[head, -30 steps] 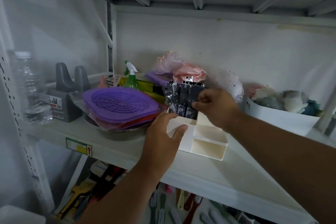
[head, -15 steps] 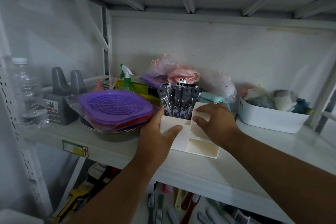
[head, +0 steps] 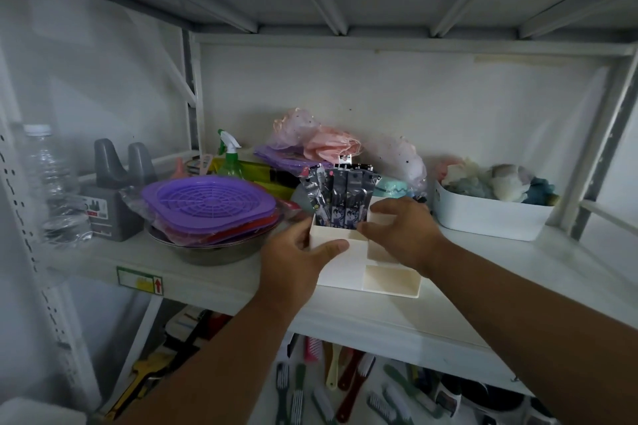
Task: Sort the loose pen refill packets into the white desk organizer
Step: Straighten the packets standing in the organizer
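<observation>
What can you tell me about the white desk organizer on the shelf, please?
The white desk organizer looks like smooth plastic, with a tall rear compartment and lower open trays stepping down at its front right. It stands upright on the white shelf, beside a metal bowl of purple lids. Dark pen refill packets stand upright in the tall compartment. The left hand grips its left front corner; the right hand rests on its right part.
</observation>
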